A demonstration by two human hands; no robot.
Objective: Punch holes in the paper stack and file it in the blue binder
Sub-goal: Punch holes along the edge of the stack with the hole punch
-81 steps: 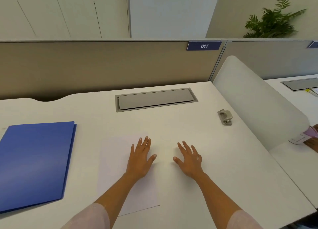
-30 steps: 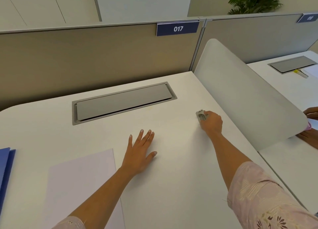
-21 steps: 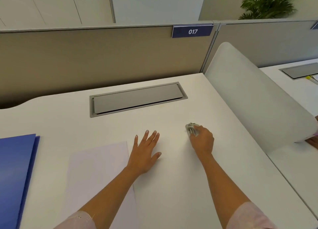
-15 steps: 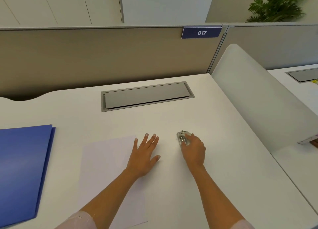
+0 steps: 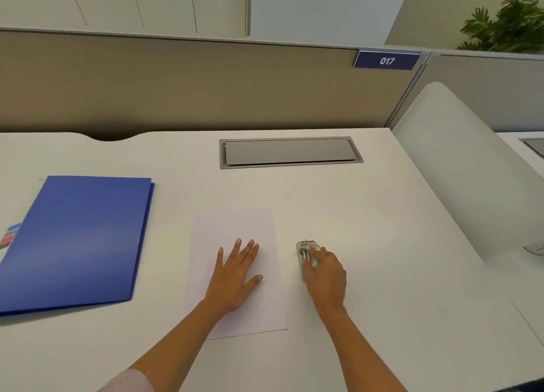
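Note:
A white paper stack [image 5: 232, 229] lies flat on the white desk [image 5: 382, 274] in front of me. My left hand [image 5: 235, 271] rests flat on it, fingers straight and spread. Just right of the paper's right edge sits a small silver hole punch [image 5: 304, 251], gripped from behind by my right hand [image 5: 325, 272] with fingers curled over it; its rear half is hidden under the hand. The closed blue binder [image 5: 79, 238] lies to the left of the paper, apart from it.
A grey cable hatch [image 5: 290, 152] is set into the desk behind the paper. A beige partition [image 5: 191, 85] closes the back and a white curved divider [image 5: 459, 170] the right side. Coloured tabs [image 5: 8, 237] stick out at the binder's left edge.
My right hand reached to the far right of the desk, gripped the hole punch and drew it left and toward me, next to the paper. My left hand stayed flat on the paper.

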